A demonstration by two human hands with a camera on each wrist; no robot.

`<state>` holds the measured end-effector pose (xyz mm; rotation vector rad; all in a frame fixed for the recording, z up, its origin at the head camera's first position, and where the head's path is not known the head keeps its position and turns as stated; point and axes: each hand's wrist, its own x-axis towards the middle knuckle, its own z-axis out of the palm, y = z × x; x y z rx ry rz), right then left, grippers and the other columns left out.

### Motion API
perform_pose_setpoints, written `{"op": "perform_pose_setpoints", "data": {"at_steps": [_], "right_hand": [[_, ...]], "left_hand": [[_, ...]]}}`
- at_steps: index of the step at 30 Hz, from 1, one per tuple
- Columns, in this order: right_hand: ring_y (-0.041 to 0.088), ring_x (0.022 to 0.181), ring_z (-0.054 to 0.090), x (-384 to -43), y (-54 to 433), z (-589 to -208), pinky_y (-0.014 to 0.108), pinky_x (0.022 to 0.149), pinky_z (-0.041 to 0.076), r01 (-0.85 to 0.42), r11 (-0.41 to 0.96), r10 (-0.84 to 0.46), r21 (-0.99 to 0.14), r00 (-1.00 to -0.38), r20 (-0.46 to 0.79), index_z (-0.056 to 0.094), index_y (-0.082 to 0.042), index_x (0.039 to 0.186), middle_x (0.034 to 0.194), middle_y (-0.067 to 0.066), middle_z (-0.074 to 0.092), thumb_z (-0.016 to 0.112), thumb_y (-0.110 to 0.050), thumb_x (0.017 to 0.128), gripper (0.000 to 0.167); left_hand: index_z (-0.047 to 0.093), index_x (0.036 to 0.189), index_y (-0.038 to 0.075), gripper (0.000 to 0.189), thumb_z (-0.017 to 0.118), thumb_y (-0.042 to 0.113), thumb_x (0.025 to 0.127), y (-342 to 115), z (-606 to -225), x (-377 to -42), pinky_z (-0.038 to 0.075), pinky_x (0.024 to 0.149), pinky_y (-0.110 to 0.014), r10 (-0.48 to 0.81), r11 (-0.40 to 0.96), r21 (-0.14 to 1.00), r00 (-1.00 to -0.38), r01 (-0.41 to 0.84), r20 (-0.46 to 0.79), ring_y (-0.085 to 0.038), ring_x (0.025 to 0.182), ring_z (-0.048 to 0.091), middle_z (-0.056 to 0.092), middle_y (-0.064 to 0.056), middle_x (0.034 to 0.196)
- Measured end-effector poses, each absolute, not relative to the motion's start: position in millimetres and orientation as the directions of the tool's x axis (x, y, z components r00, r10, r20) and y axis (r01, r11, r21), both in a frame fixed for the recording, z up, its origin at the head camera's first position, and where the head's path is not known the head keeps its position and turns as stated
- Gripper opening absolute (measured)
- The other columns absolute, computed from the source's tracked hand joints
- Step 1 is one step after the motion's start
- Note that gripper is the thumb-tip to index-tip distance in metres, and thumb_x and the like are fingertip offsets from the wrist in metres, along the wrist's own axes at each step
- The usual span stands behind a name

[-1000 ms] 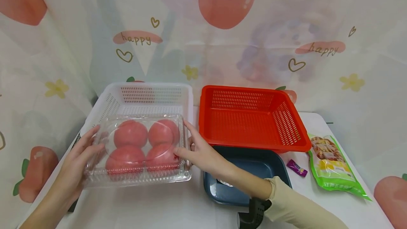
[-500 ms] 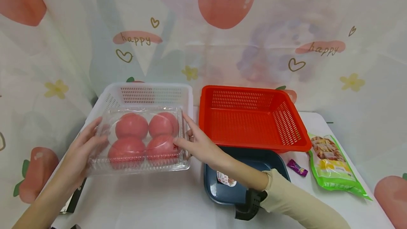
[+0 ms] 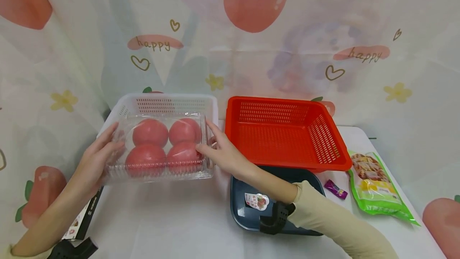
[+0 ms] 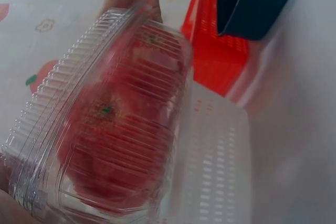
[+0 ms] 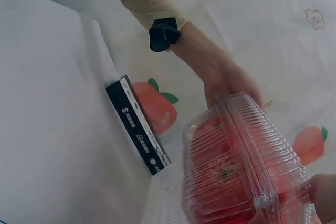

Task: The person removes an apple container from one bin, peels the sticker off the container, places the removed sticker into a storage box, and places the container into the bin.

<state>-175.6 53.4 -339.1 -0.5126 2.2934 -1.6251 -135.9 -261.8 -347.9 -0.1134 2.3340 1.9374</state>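
Note:
Both hands hold a clear plastic clamshell box [image 3: 158,174] with several red tomatoes [image 3: 146,159] inside. At its left side, the left hand [image 3: 94,162] grips the edge; the right hand [image 3: 227,153] grips the right side, thumb over the lid. In the head view the box is tilted and overlaps the front of the white slotted basket [image 3: 158,106], hiding much of it. The left wrist view shows green stem scars on the tomatoes [image 4: 113,145] through the ribbed wall, with the white basket [image 4: 218,171] below the box.
To the right stands a red slotted basket [image 3: 276,135]. In front of it is a dark blue tray [image 3: 248,216] with a sticker, partly under the right forearm. A purple wrapped candy [image 3: 336,190] and a green food bag [image 3: 373,183] lie farther right. A black-and-white flat box [image 3: 84,219] lies at left.
The clamshell box of tomatoes has moved away from the person, farther over the white basket, with both hands keeping their grip. More of the flat box and the tray's sticker now shows.

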Motion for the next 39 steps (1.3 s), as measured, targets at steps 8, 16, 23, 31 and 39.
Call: {"op": "perform_pose_setpoints", "data": {"at_steps": [8,16,23,31,39], "right_hand": [[0.024,0.103,0.053,-187.8,50.8,-337.7,0.034,0.078,0.057,-0.124,0.331,-0.417,-0.936,-0.908,-0.027,0.016,-0.029,0.155,0.118,0.014,0.051,0.059,-0.026,0.092,0.076],[0.025,0.104,0.055,-201.8,48.1,-336.3,0.035,0.078,0.059,-0.118,0.344,-0.432,-0.932,-0.901,-0.045,0.015,-0.030,0.155,0.119,0.014,0.052,0.058,-0.027,0.093,0.075],[0.026,0.107,0.056,-215.7,43.5,-333.4,0.036,0.081,0.059,-0.082,0.375,-0.421,-0.923,-0.903,-0.091,0.016,-0.029,0.156,0.123,0.015,0.053,0.059,-0.031,0.093,0.077],[0.025,0.107,0.059,-233.5,40.6,-333.5,0.038,0.085,0.058,-0.043,0.413,-0.399,-0.910,-0.907,-0.138,0.017,-0.031,0.156,0.123,0.012,0.055,0.059,-0.037,0.093,0.075],[0.025,0.110,0.058,-251.1,35.3,-339.5,0.035,0.081,0.059,-0.015,0.404,-0.393,-0.915,-0.906,-0.159,0.019,-0.029,0.155,0.127,0.013,0.056,0.060,-0.034,0.095,0.073]], "left_hand": [[0.007,0.155,0.037,0.065,0.043,0.039,0.102,-258.0,-342.4,-149.8,0.017,0.115,-0.066,0.018,0.170,0.975,-0.989,-0.145,-0.150,-0.034,0.144,0.025,0.005,-0.007,0.165],[0.011,0.156,0.032,0.066,0.046,0.038,0.101,-262.2,-341.4,-164.0,0.036,0.111,-0.025,0.013,0.200,0.974,-0.994,-0.107,-0.112,-0.010,0.129,0.043,0.008,-0.011,0.164],[0.014,0.156,0.032,0.069,0.052,0.037,0.099,-269.2,-339.0,-180.1,0.036,0.103,-0.023,0.015,0.123,0.985,-0.992,-0.125,-0.128,0.004,0.109,0.050,0.012,-0.009,0.164],[0.018,0.155,0.032,0.069,0.056,0.033,0.097,-270.2,-337.2,-202.6,0.036,0.083,-0.020,-0.011,0.092,0.982,-0.987,-0.163,-0.163,0.004,0.101,0.054,0.024,-0.001,0.162],[0.011,0.156,0.030,0.070,0.051,0.034,0.099,-274.2,-343.0,-227.4,0.038,0.099,-0.024,0.032,0.190,0.964,-0.980,-0.188,-0.197,0.002,0.107,0.052,0.013,-0.012,0.163]]}}
